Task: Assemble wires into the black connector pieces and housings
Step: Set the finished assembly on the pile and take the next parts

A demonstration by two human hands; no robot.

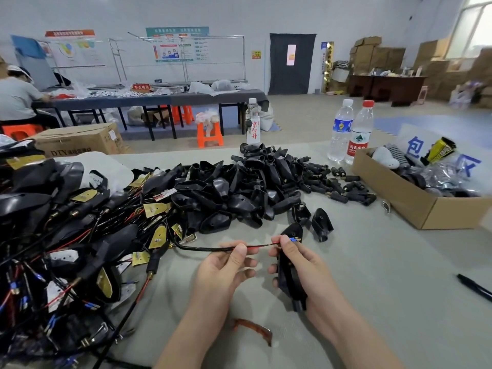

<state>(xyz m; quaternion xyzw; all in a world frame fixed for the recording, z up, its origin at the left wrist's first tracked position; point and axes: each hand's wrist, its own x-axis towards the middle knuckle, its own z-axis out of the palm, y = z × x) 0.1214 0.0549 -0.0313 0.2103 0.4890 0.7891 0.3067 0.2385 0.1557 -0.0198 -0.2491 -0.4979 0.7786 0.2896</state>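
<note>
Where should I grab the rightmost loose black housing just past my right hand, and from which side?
Pinch the housing across its broad shell, coming down from above and the right. A second housing sits close on its left, while its right side is free. The broad flanks likely give a surer grip than the narrow end nearest you.

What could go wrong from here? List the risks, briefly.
The thin black-and-red wire, pinched by the left hand, trails into the tangled pile of wired black harnesses; pulling may snag it. The right hand grips both the black plastic housing and the wire's blue-tipped end, so either might slip.
</note>
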